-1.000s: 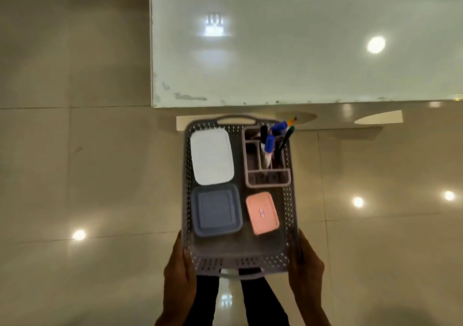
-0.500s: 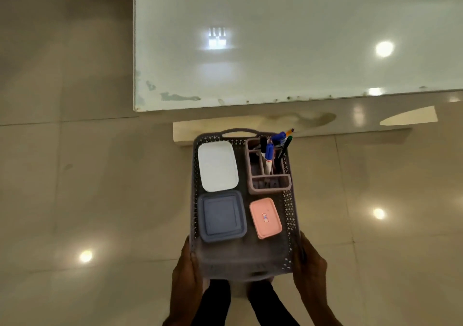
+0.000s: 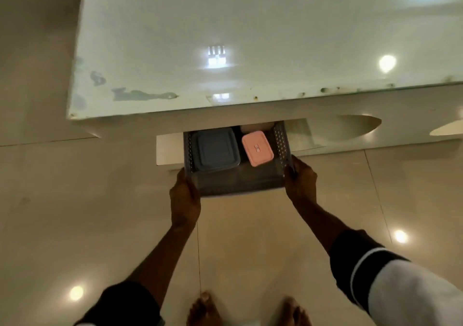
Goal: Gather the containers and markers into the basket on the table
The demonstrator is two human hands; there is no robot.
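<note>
The grey perforated basket (image 3: 281, 150) is held low, its far half hidden under the white table top (image 3: 225, 37). My left hand (image 3: 185, 195) grips the basket's near left corner and my right hand (image 3: 299, 180) grips its near right corner. Inside it I see a blue-grey lidded container (image 3: 216, 150) on the left and a pink lidded container (image 3: 256, 147) on the right. The white container, the pen holder and the markers are hidden beneath the table edge.
A white shelf or base panel (image 3: 169, 150) lies under the table, beside the basket. The table's side panel has oval cut-outs (image 3: 350, 127). Glossy beige floor tiles (image 3: 75, 200) surround everything, and my bare feet (image 3: 205, 310) show at the bottom.
The basket has moved forward and down, going from in front of the table to partly under its top. My arms have stretched out and the table now looks nearer.
</note>
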